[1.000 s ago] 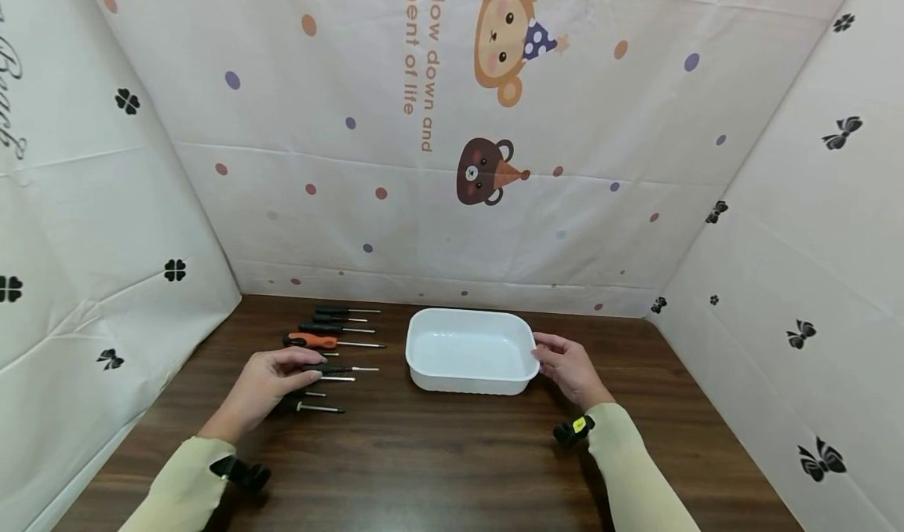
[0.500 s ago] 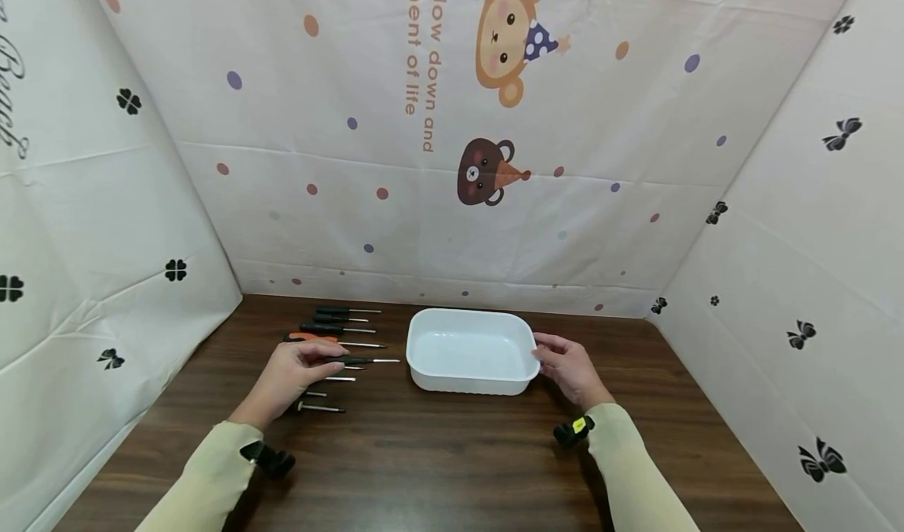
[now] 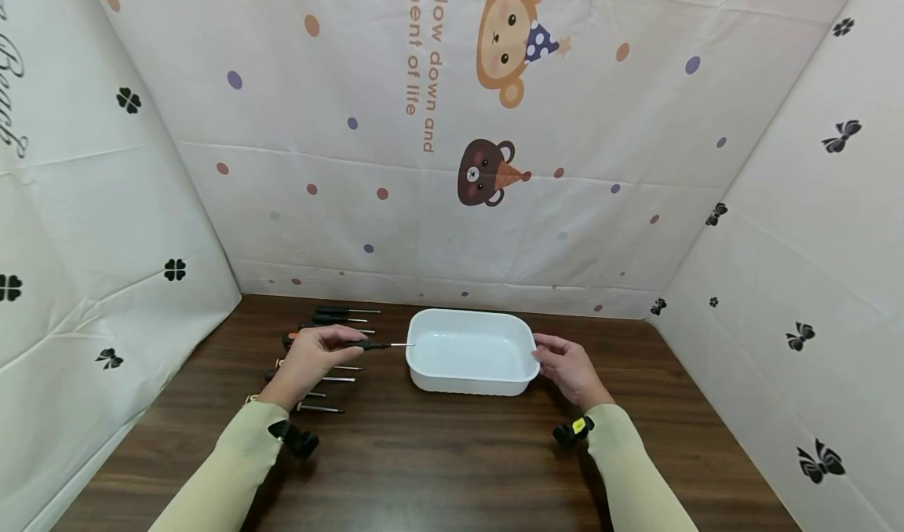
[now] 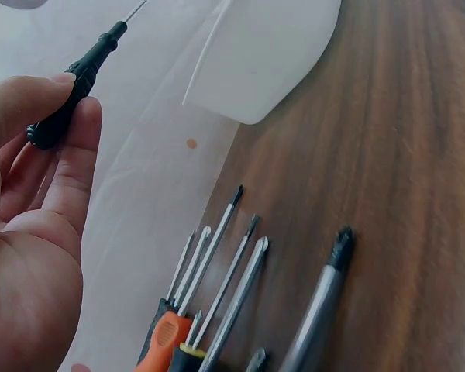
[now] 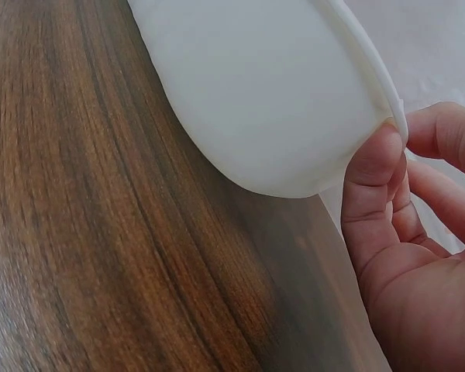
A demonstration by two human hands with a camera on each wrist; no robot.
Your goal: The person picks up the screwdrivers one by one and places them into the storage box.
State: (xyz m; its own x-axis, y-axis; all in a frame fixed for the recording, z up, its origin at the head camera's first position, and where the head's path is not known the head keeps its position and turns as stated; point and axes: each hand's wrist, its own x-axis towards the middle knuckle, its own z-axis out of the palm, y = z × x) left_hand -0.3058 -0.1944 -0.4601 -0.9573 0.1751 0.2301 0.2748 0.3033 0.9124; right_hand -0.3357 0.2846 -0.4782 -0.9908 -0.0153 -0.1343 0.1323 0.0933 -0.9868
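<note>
A small screwdriver (image 4: 84,74) with a dark ribbed handle is pinched between the thumb and fingers of my left hand (image 3: 318,359). It is raised off the table, and in the head view its thin shaft points right, the tip overlapping the left rim of a white rectangular tub (image 3: 472,351). My right hand (image 3: 570,369) pinches the tub's right rim, thumb on the near side and fingers behind, as the right wrist view shows. Below the left hand lies a row of other screwdrivers (image 4: 236,294), partly hidden behind it in the head view; one has an orange handle (image 4: 164,341).
The brown wooden table (image 3: 438,461) carries the tub near its back edge. A printed cloth (image 3: 353,202) hangs as a wall behind, with more cloth at left and right. More dark-handled screwdrivers (image 3: 332,310) lie at the back left.
My left hand has lifted the small screwdriver from the row and carried it right and toward the back, up to the tub's left rim. My right hand and the tub have stayed put.
</note>
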